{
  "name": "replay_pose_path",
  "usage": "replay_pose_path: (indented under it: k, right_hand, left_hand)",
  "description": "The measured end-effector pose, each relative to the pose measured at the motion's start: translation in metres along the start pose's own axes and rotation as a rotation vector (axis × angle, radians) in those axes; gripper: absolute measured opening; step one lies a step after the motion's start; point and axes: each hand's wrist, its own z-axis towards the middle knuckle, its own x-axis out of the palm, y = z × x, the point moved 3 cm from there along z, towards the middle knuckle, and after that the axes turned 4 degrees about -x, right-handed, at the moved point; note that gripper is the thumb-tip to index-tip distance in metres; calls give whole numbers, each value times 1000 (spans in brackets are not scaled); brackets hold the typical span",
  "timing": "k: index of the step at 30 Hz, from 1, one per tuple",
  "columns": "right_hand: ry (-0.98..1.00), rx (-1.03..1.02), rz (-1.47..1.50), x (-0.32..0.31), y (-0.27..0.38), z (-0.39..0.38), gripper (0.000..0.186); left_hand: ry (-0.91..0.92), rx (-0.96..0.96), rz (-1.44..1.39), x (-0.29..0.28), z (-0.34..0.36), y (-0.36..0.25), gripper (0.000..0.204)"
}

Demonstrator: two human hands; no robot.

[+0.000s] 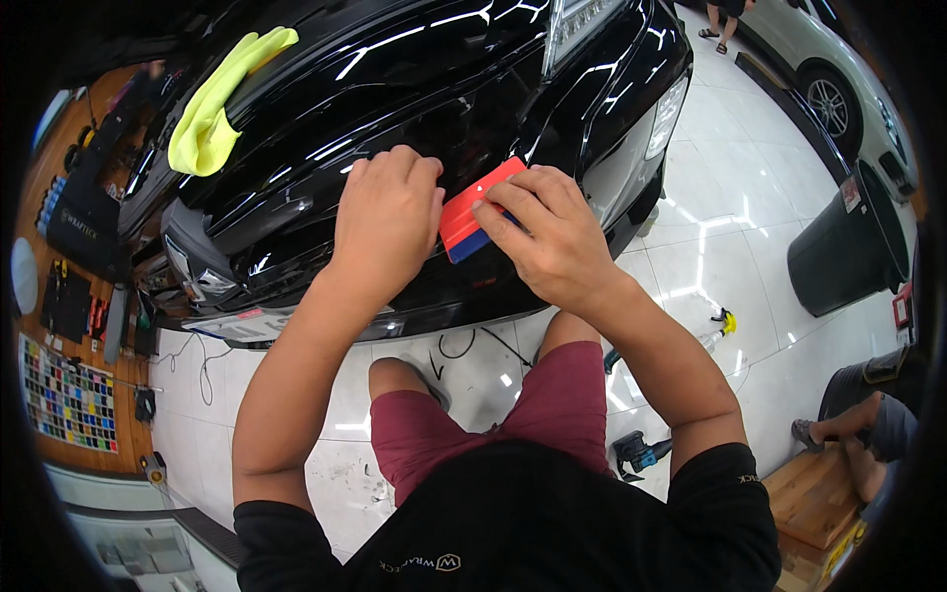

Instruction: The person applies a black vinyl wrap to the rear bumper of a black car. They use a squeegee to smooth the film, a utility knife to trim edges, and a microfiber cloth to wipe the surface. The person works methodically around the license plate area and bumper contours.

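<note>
My right hand (547, 237) grips a flat red squeegee (462, 219) with a dark blue edge strip, thumb on its face and fingers over its far end. The squeegee is slanted, close over the glossy black body of a car (395, 123). Just left of it is my left hand (387, 217), its fingers curled in and closed near the squeegee's left end. Whatever those fingers hold, if anything, is hidden behind the hand. A bright yellow cloth or glove (212, 109) lies on the car further left.
A dark bin (848, 247) stands at the right, near a silver car (838, 79). Cables, a yellow-nozzled spray bottle (725, 324) and a black-and-blue power tool (641, 452) lie on the tiled floor. Another person's leg (843, 424) rests by a wooden bench (814, 493). Colour swatches (69, 395) hang left.
</note>
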Motion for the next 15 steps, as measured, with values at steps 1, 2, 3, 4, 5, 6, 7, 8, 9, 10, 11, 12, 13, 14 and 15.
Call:
replay_pose_path:
  k: [1,2,3,4,5,6,7,8,9,10,11,12,13,14,15]
  right_hand:
    - [-3,5,-3,0,-1,-1,28]
    - [-5,11,-5,1,-1,-3,28]
    - [-12,10,-10,1,-1,-4,28]
    - [-18,8,-14,1,-1,-5,28]
    - [-25,7,-18,1,0,-5,27]
    - [-21,7,-18,0,0,-6,27]
    - [-18,8,-17,0,0,-6,27]
    - [-14,8,-17,0,-1,-6,27]
    - [-28,6,-23,0,-1,-5,27]
    - [-43,4,-29,1,-1,-5,27]
    - [-57,3,-36,1,-2,-5,27]
    - [-65,7,-35,1,-3,-4,27]
    - [-72,11,-33,2,-4,-4,27]
    - [-80,15,-32,3,-5,-4,27]
    - [-84,10,-28,4,-6,-4,27]
  left_hand:
    - [2,-9,19,2,2,-4,18]
    - [39,-42,50,5,4,-6,17]
    - [76,-73,83,6,7,-8,17]
    - [113,-104,117,8,9,-8,16]
    - [110,-113,129,8,10,-7,15]
    - [109,-118,139,10,9,-7,13]
    - [108,-123,149,11,9,-7,12]
    - [96,-127,169,12,9,-9,11]
    - [85,-134,190,12,8,-11,11]
    - [74,-141,210,12,8,-13,10]
    - [77,-144,231,14,8,-15,10]
    - [77,-152,254,15,10,-16,9]
    - [76,-159,277,16,11,-17,9]
    - [73,-130,262,16,13,-17,9]
    - [71,-103,253,14,14,-15,10]
